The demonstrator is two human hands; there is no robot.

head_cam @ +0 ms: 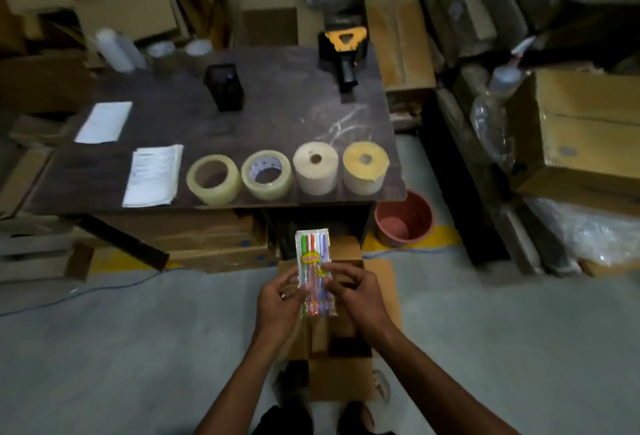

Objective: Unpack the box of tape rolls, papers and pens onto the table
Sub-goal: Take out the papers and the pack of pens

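1. The pen pack (316, 272) is a clear plastic sleeve of coloured pens, with green, red, orange, blue and purple caps showing at its far end and a yellow printed label across the middle.
2. Both hands hold it in the air above the open cardboard box (341, 358) on the floor, in front of the worktop (277, 105).
3. The left hand (278, 299) has its fingers curled round the pack's left edge, pinching it; the right hand (353, 291) pinches the right edge with curled fingers.
4. Four rolls stand in a row along the worktop's near edge: two clear tape rolls (213, 179) (266, 174), one pale paper roll (316, 168) and one yellow-faced roll (365, 167).
5. Two lots of paper lie to the left: a printed stack (154, 175) just beside the rolls and a white sheet (104, 122) farther back.
6. One black pen holder (224, 87) stands mid-worktop and one yellow-and-black tape dispenser (344, 53) at the far edge.
7. One red bucket (403, 218) sits on the floor beside the worktop.
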